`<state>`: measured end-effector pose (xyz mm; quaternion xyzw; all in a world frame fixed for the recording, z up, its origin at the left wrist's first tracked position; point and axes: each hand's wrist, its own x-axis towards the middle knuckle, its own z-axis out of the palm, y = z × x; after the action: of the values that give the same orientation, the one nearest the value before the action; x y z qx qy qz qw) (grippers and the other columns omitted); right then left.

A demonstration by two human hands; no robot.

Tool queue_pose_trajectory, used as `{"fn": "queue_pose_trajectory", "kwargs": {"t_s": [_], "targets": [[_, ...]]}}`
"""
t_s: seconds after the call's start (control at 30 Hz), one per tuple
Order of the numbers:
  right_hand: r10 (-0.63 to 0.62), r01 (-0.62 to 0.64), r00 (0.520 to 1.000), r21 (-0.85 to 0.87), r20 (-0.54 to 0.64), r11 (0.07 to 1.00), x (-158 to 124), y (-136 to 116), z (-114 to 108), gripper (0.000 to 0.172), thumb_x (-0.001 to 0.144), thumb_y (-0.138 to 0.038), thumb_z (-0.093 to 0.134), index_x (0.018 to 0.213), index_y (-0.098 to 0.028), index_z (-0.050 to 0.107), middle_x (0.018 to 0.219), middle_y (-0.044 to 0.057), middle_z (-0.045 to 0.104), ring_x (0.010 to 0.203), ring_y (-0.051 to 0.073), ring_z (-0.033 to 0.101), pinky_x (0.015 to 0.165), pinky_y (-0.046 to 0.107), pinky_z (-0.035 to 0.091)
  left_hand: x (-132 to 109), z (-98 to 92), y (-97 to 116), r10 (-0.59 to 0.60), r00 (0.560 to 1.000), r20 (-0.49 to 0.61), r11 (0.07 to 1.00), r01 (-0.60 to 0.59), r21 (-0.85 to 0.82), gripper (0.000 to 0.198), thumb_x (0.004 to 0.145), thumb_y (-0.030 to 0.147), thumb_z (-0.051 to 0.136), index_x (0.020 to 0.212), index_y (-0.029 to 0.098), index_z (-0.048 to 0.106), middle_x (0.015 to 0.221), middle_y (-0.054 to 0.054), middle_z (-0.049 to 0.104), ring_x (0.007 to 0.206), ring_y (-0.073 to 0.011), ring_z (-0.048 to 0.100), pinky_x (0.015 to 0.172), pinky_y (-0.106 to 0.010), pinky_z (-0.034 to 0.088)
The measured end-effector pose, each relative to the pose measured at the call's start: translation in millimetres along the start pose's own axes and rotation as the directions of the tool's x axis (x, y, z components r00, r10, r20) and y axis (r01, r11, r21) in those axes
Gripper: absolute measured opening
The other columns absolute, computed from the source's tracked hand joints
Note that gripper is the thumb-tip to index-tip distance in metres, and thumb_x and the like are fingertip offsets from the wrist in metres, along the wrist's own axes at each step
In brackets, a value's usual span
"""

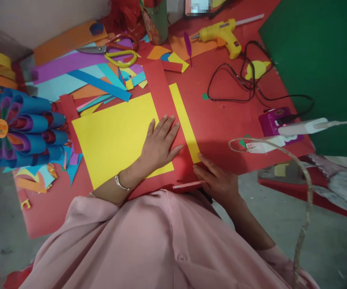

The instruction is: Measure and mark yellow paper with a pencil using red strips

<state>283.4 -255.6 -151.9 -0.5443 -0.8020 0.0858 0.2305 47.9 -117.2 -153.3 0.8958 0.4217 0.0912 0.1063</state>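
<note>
My left hand (161, 142) lies flat with fingers spread, across the right side of a yellow paper sheet (113, 136) and a red paper strip (158, 86). A narrow yellow paper strip (185, 120) runs along the right of the red one. At its lower end, the fingertips of my right hand (220, 178) touch the yellow strip. That hand also holds a slim pink pencil (188, 185), which sticks out leftward from under the fingers near the table's front edge. The pencil's other end is hidden by the hand.
Scissors (113, 50) lie among paper scraps at the back left. A blue paper-roll flower craft (25, 128) stands at the left. A yellow glue gun (221, 36) with a black cord, a purple power socket (277, 120) and white plugs occupy the right of the red table (230, 132).
</note>
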Motion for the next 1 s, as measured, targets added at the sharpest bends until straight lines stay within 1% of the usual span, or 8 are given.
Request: {"fn": "queue_pose_trajectory", "kwargs": {"t_s": [0.1,0.2,0.3,0.4,0.53,0.73,0.9,1.0], "targets": [[0.001,-0.001,1.000,0.010,0.012,1.000,-2.6,0.8,1.1,0.033,0.106,-0.029,0.049,0.120,-0.023,0.078,0.140,0.012,0.069,0.093,0.017,0.076,0.073,0.026,0.055,0.0,-1.2,1.0,0.003,1.000,-0.005,1.000,-0.003,0.000,0.070,0.103,0.057,0.047,0.159,0.015,0.041,0.168,-0.019,0.036,0.159,-0.0359,0.028,0.131,-0.058,0.013],[0.003,-0.004,1.000,0.018,0.021,1.000,-5.4,1.5,2.8,0.035,0.106,-0.030,0.046,0.122,-0.022,0.078,0.142,0.013,0.068,0.100,0.019,0.076,0.075,0.027,0.057,-1.0,-1.6,2.3,0.005,1.000,-0.014,1.000,-0.005,0.017,0.070,0.103,0.056,0.048,0.160,0.015,0.040,0.168,-0.019,0.036,0.159,-0.0358,0.029,0.130,-0.059,0.016],[-0.010,0.010,1.000,0.005,0.015,1.000,-7.3,3.2,5.7,0.036,0.106,-0.030,0.046,0.122,-0.022,0.077,0.144,0.013,0.067,0.103,0.020,0.076,0.073,0.027,0.058,-1.9,0.4,2.7,0.020,0.999,-0.040,0.999,-0.018,0.049,0.069,0.103,0.054,0.049,0.159,0.015,0.040,0.167,-0.019,0.038,0.158,-0.0359,0.032,0.129,-0.059,0.019],[-0.010,0.010,1.000,-0.003,-0.008,1.000,-8.0,4.8,8.0,0.036,0.106,-0.028,0.046,0.122,-0.023,0.077,0.145,0.013,0.066,0.103,0.020,0.076,0.072,0.027,0.058,-2.1,2.3,2.6,0.023,0.998,-0.059,0.997,-0.019,0.069,0.069,0.103,0.054,0.050,0.159,0.015,0.040,0.167,-0.018,0.039,0.157,-0.0353,0.033,0.130,-0.059,0.020],[-0.017,0.017,1.000,-0.003,-0.009,1.000,-7.4,4.7,8.2,0.036,0.105,-0.028,0.046,0.123,-0.024,0.077,0.144,0.012,0.066,0.103,0.020,0.077,0.072,0.026,0.058,-1.8,2.2,3.1,0.011,0.999,-0.048,0.997,-0.008,0.071,0.070,0.102,0.055,0.050,0.160,0.017,0.040,0.167,-0.017,0.038,0.157,-0.0346,0.033,0.130,-0.059,0.021],[-0.014,0.014,1.000,-0.022,-0.009,1.000,-8.8,4.9,9.5,0.038,0.107,-0.030,0.044,0.122,-0.024,0.078,0.143,0.012,0.067,0.102,0.021,0.077,0.068,0.027,0.057,-1.2,1.1,4.0,0.014,0.999,-0.045,0.995,-0.009,0.102,0.068,0.103,0.055,0.047,0.157,0.013,0.044,0.167,-0.017,0.039,0.157,-0.0352,0.033,0.129,-0.060,0.022],[-0.005,0.004,1.000,-0.019,-0.008,1.000,-11.9,6.5,13.4,0.036,0.105,-0.030,0.047,0.123,-0.026,0.077,0.145,0.011,0.066,0.102,0.021,0.077,0.069,0.027,0.058,-1.7,1.2,4.0,0.026,0.998,-0.050,0.994,-0.021,0.110,0.069,0.103,0.055,0.048,0.157,0.014,0.043,0.167,-0.018,0.039,0.157,-0.0349,0.033,0.128,-0.060,0.024],[0.003,-0.003,1.000,-0.013,-0.009,1.000,-12.2,6.3,14.1,0.034,0.104,-0.029,0.049,0.123,-0.026,0.077,0.145,0.010,0.066,0.101,0.020,0.077,0.068,0.026,0.058,-1.9,1.6,3.7,0.010,0.998,-0.055,0.995,-0.004,0.100,0.067,0.103,0.056,0.049,0.156,0.015,0.046,0.167,-0.018,0.039,0.157,-0.0348,0.032,0.128,-0.060,0.025]]}}
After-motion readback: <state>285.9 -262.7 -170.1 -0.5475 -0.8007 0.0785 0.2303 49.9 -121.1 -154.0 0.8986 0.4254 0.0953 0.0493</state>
